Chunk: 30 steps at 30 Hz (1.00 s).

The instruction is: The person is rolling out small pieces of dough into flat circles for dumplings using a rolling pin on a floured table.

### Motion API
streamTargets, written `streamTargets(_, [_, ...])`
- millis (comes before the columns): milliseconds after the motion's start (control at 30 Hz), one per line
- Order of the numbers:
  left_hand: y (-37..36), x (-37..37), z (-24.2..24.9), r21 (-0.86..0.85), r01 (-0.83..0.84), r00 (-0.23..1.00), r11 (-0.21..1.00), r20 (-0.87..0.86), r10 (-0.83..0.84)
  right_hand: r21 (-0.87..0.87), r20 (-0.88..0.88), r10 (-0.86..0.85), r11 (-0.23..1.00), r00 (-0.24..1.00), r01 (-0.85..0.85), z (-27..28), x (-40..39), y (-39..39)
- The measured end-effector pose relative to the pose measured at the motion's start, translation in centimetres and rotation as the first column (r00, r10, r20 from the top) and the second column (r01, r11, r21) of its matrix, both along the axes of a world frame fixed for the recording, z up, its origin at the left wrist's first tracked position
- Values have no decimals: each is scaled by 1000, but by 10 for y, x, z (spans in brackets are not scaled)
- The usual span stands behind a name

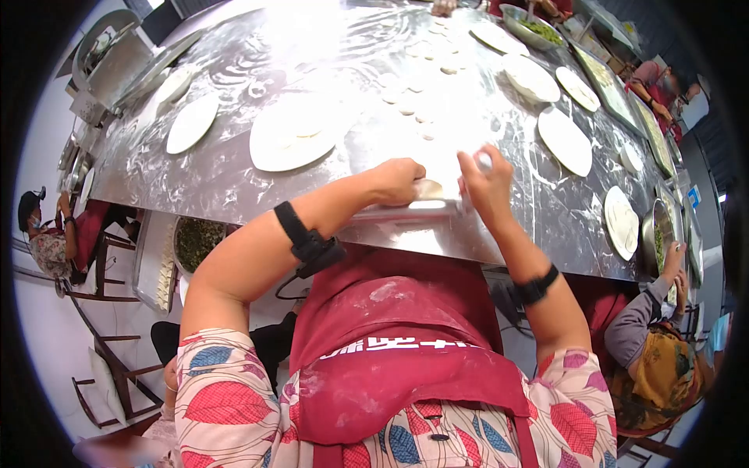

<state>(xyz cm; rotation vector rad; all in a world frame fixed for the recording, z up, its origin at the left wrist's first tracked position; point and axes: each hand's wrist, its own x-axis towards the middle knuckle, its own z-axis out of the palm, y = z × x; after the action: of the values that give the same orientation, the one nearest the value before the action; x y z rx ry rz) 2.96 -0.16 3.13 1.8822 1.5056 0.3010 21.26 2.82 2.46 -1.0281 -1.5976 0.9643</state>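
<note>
My left hand is closed near the front edge of the steel table, its fingertips gripping the edge of a small round dough wrapper. Just to the right, my right hand is wrapped around a rolling pin, whose pale round end shows between the fingers. The rest of the pin is smeared and partly hidden by the hand. Several small flattened dough pieces lie in a loose line on the floured table beyond my hands. A white plate with a few wrappers on it stands to the left.
More white plates stand along both sides of the floured table. A bowl of green filling sits at the far right. Co-workers are at the right, left and far edges. Below left, a tray holds dumplings beside a filling bowl.
</note>
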Motion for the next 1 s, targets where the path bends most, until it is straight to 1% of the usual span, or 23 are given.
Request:
streamTargets(33, [6,2,-3,12,-7,1000,1000,-10,7,-43,-33,-1,999,999,-1,2,-9,12])
streamTargets(100, [19,4,-10,41,-29,999,999,-20,30,-45,-44,25,999,999,-27,2,-18,25])
streamTargets(133, [21,6,-12,-22,-34,999,999,23,35,-29,-40,17,999,999,-18,2,-16,23])
streamTargets(200, [19,2,-20,69,39,998,997,-45,-36,0,-19,12,1000,1000,-12,-4,1,2])
streamTargets(233, [17,1,-24,107,77,994,991,-81,-68,2,44,8,1000,999,-8,-3,12,-15])
streamTargets(267, [13,1,-18,35,17,999,999,-37,-16,-35,-9,27,999,1000,-28,-3,19,-33])
streamTargets(300, [10,-1,-13,-3,23,1000,1000,5,-23,-73,-65,42,996,997,-46,-4,23,-43])
streamTargets(367, [2,-7,-8,-88,56,996,995,75,-49,-25,2,19,1000,1000,-19,-5,19,-30])
streamTargets(400, [1,-6,-7,-63,90,995,994,48,-87,2,29,2,1000,1000,-2,-5,14,-18])
streamTargets(433, [4,-6,-8,-32,58,998,998,23,-57,7,-12,-13,1000,1000,13,-3,3,-4])
streamTargets(500, [10,-6,-13,45,-23,1000,999,-18,24,-37,-17,-13,999,1000,12,2,-17,19])
streamTargets(533, [12,-5,-11,5,-79,996,997,-32,79,-40,-33,-27,999,999,26,0,-17,20])
streamTargets(600, [11,-5,-19,47,-104,995,993,-3,104,-31,-67,-18,999,998,16,-3,-17,24])
streamTargets(633, [7,-5,-22,46,-133,991,990,27,132,-25,-91,-35,999,995,33,2,-13,10])
streamTargets(667, [3,-2,-23,83,-106,992,991,-63,112,-28,-44,6,1000,999,-7,1,-1,-2])
streamTargets(700, [-5,0,-25,164,-112,991,980,-52,122,-20,30,-14,1000,999,15,0,9,-17])
streamTargets(733, [-8,5,-22,124,-155,986,980,-47,162,-86,-32,25,996,999,-28,-4,18,-31])
streamTargets(767, [-11,5,-29,197,-170,985,966,27,168,-80,-38,16,997,999,-19,-6,22,-43])
streamTargets(833, [-9,-6,-34,236,-156,968,959,230,101,-61,-99,58,996,993,-64,-10,27,-53])
streamTargets(900, [1,-37,-18,145,-109,917,983,396,43,-26,-132,96,995,987,-100,-13,27,-55])
streamTargets(933, [1,-58,-3,-84,-58,708,995,699,100,-40,-152,90,994,984,-97,-15,27,-53])
streamTargets(967, [-6,-75,20,-188,-67,620,980,762,189,-47,-158,92,994,983,-101,-15,26,-50])
streamTargets(1000, [-11,-92,39,-56,-163,876,985,451,171,-57,-169,90,993,982,-100,-15,24,-48])
